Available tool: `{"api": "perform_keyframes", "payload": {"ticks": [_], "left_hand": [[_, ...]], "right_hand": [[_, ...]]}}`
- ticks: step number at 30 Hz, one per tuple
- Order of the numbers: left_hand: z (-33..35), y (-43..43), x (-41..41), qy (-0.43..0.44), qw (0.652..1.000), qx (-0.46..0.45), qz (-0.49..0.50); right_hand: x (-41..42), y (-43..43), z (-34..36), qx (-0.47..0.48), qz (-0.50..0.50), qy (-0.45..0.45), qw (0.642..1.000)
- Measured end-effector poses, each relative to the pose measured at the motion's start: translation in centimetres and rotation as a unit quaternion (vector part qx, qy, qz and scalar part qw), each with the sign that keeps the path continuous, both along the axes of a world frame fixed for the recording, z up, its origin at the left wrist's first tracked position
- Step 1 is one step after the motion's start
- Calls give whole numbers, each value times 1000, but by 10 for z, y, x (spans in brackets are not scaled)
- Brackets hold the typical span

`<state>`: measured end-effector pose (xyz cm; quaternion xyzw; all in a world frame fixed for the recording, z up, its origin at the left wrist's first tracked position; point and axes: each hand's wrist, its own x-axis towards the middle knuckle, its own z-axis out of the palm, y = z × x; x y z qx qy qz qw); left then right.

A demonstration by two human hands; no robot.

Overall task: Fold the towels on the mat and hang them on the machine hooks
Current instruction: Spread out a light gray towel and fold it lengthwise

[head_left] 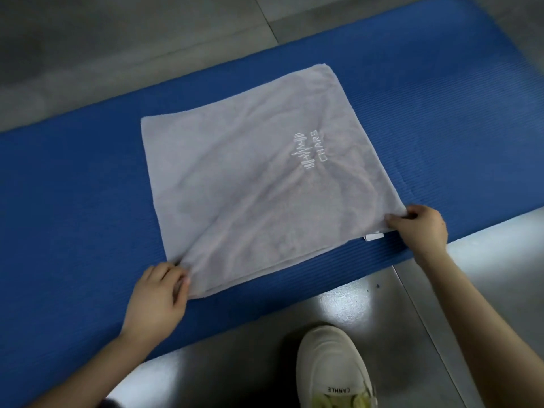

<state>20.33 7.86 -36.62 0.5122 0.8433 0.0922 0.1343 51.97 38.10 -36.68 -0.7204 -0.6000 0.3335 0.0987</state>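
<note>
A grey towel [250,184], spread on the blue mat [73,201], is pinched at its near corners by the left hand [159,295] and the right hand [418,228], fingers curled on the cloth. "CHARS" is embroidered on the towel; "CANHLE" is printed on a white shoe [329,366].

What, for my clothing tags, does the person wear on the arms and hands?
Nothing visible: the left hand and right hand are ungloved, with no rings, watch or bracelet showing. Both forearms are bare up to the frame edge, with no sleeves in view.
</note>
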Motion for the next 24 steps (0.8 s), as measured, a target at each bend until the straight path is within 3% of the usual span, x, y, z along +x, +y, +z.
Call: {"api": "perform_keyframes", "payload": {"ticks": [7,11,13,17,21,24], "left_hand": [[-1,-31,0,-104,992,4,75],[0,-27,6,-104,987,27,118],[1,-25,10,-121,975,27,185],[0,-20,13,-237,885,27,399],[12,-9,13,-391,772,82,494],[18,-8,15,-472,705,49,527]], "right_hand": [[-6,-16,-8,-16,-115,154,981],[-6,-17,-8,-8,-137,169,976],[-4,-16,-9,1,-140,168,976],[-6,-16,-10,18,-132,134,982],[-11,-15,-4,62,-100,99,988],[-9,-11,3,99,-68,75,990]]}}
